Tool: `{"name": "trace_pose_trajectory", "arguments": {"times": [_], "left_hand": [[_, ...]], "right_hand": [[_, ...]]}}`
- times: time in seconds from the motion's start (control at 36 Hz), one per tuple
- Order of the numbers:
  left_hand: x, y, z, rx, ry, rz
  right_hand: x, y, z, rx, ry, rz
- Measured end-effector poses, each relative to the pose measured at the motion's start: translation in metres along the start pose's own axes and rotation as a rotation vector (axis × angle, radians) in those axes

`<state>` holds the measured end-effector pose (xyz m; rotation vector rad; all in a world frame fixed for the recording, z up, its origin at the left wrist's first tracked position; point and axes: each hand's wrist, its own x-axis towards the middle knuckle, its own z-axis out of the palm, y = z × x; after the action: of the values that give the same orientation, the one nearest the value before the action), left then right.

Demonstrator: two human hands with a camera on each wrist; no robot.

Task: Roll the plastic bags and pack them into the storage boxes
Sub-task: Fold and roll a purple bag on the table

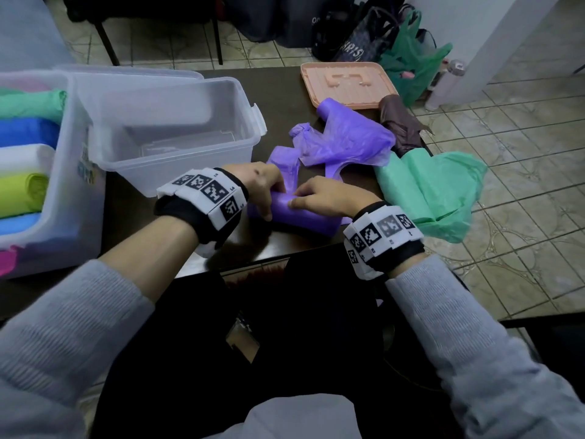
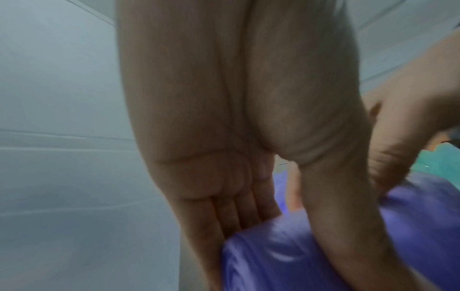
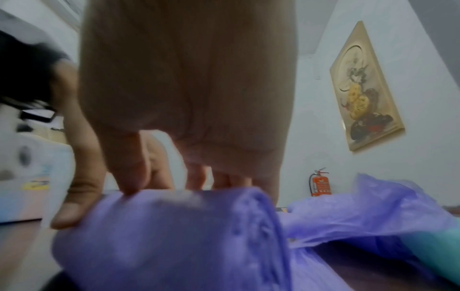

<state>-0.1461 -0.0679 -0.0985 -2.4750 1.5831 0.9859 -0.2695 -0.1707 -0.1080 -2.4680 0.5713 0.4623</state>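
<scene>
A person sits at a dark table (image 1: pixel 278 90) with both hands on a purple bag (image 1: pixel 294 213) rolled into a thick tube near the table's front edge. The left hand (image 1: pixel 262 185) curls its fingers (image 2: pixel 224 212) over the roll's left end, grasping it. The right hand (image 1: pixel 326 198) grips the roll from the right, fingers (image 3: pixel 129 173) bent over its top. The unrolled tail of the purple bag stretches away toward the table's far side.

Just left of the hands stands an empty clear box (image 1: pixel 177 128), close to the left wrist. Farther left, a second box (image 1: pixel 63 191) holds rolled bags in green, blue, white and yellow. To the right, a green bag (image 1: pixel 437 191) hangs over the table's right edge, a brown bag (image 1: pixel 402 125) beyond it. A peach lid (image 1: pixel 348 83) lies at the far edge.
</scene>
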Motion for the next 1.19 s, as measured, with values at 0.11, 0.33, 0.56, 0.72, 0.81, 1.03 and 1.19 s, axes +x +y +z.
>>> {"name": "trace_pose_trajectory", "arguments": {"times": [0.11, 0.33, 0.56, 0.72, 0.81, 1.03, 1.19], "left_hand": [[0.004, -0.002, -0.007, -0.002, -0.06, -0.03], [0.009, -0.005, -0.012, -0.074, 0.0, -0.054], [0.004, -0.016, -0.005, -0.192, 0.165, -0.011], [-0.005, -0.015, 0.004, -0.176, 0.344, 0.057], [-0.008, -0.015, 0.009, -0.188, 0.401, 0.061], [-0.015, -0.016, 0.018, -0.131, 0.29, 0.108], [-0.012, -0.022, 0.014, -0.234, 0.196, 0.124]], "right_hand": [[-0.006, -0.01, 0.012, -0.072, 0.251, -0.138], [-0.018, -0.024, 0.035, -0.309, 0.433, -0.166], [-0.008, -0.024, 0.039, -0.397, 0.42, -0.108], [-0.003, -0.025, 0.037, -0.376, 0.367, -0.071], [-0.001, -0.024, 0.033, -0.298, 0.303, -0.051], [-0.007, -0.011, 0.018, 0.075, 0.179, -0.015], [-0.008, -0.006, 0.017, 0.061, 0.124, -0.033]]}}
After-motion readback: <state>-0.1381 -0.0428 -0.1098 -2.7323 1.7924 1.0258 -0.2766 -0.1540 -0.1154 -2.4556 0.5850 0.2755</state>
